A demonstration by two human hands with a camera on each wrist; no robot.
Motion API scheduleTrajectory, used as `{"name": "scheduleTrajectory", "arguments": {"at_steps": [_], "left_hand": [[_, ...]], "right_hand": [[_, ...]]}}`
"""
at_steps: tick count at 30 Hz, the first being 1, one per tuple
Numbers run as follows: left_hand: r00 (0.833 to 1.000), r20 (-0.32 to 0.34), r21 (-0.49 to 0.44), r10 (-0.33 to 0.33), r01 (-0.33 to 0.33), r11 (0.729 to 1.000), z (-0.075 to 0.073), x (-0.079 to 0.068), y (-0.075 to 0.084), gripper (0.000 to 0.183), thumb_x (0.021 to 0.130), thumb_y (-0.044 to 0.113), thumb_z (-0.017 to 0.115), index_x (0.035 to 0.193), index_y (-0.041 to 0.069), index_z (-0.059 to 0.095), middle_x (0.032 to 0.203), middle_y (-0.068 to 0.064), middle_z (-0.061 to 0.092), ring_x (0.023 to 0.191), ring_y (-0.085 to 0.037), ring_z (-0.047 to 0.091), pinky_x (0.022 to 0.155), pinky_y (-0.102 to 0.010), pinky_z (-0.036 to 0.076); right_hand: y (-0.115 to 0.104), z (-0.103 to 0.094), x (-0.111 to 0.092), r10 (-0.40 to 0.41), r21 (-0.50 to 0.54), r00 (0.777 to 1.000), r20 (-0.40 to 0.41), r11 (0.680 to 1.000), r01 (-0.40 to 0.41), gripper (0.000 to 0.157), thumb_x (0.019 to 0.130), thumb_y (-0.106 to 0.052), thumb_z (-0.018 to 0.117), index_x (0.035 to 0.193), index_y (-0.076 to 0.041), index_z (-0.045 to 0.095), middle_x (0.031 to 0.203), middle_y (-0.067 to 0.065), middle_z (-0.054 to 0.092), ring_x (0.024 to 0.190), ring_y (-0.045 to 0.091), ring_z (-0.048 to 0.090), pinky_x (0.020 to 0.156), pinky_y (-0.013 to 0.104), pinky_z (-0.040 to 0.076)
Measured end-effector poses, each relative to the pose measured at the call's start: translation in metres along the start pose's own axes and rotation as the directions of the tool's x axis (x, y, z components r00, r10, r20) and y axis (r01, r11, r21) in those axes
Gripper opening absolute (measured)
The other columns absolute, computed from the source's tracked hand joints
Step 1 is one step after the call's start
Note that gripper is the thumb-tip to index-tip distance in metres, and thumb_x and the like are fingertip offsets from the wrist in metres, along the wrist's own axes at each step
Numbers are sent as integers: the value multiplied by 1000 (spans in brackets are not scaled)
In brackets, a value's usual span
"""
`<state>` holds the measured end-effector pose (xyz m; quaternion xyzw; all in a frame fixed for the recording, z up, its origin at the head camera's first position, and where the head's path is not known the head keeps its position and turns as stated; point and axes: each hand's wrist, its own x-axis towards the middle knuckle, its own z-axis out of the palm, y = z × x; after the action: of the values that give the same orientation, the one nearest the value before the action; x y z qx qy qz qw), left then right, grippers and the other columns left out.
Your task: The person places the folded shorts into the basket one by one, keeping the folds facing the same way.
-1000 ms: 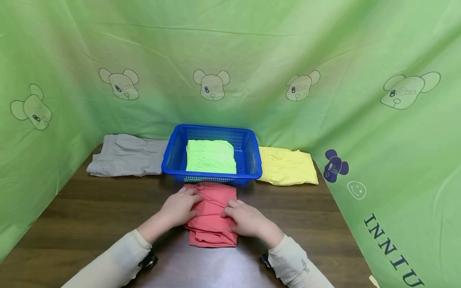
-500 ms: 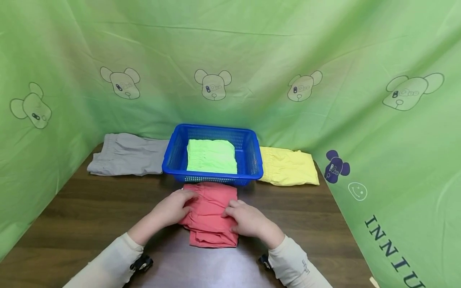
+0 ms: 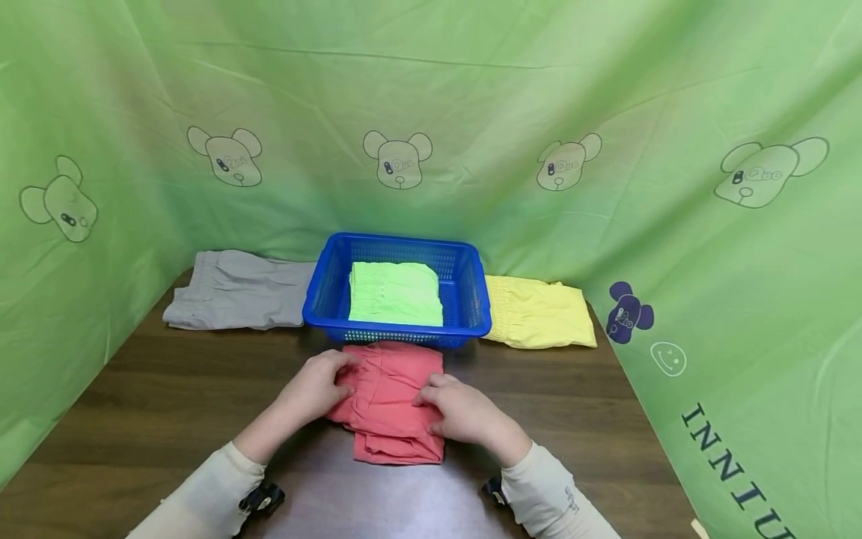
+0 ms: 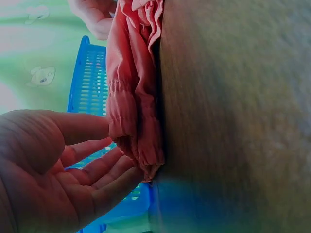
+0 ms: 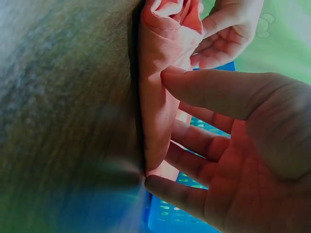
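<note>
Folded red pants point(image 3: 397, 397) lie on the wooden table in front of the blue basket. At their left edge, my left hand point(image 3: 315, 388) touches the gathered elastic part, its fingers spread and loosely bent. The left wrist view shows that thumb point(image 4: 90, 127) against the elastic cloth, with the fingertips at its far end. My right hand point(image 3: 461, 410) rests on the right side of the pants. In the right wrist view its thumb point(image 5: 209, 92) meets the folded edge, while the other fingers reach along the top.
The blue basket point(image 3: 323, 292) holds folded light green pants point(image 3: 397, 293). Grey pants point(image 3: 242, 292) lie folded to its left and yellow pants point(image 3: 539, 313) to its right. Green curtain point(image 3: 471, 90) hangs behind and along both sides of the brown table point(image 3: 168, 404).
My left hand has slid left from the top of the red pants to their left edge, and that edge has spread slightly left and looks flatter. The right hand has stayed in place.
</note>
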<state>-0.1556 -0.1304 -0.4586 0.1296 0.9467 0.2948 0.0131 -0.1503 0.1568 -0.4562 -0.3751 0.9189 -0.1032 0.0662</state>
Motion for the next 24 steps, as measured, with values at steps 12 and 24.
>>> {"name": "scheduleTrajectory", "arguments": {"at_steps": [12,24], "left_hand": [[1000,-23,21,-14,14,1000,-1,-1,-2,39,83,5,81,121,4,73,114,-13,68,103,-26,63,95,-47,55],[976,56,-26,-211,213,977,-4,3,-3,77,82,19,85,146,-3,48,139,-29,56,127,-45,55,105,-61,46]], "right_hand": [[-3,-6,1,27,53,1000,3,998,-27,32,83,-19,83,114,-15,75,108,-2,63,106,17,58,96,34,52],[-5,-5,3,133,133,980,-147,985,-114,13,91,-22,77,99,-12,75,97,1,69,95,17,64,89,37,55]]}}
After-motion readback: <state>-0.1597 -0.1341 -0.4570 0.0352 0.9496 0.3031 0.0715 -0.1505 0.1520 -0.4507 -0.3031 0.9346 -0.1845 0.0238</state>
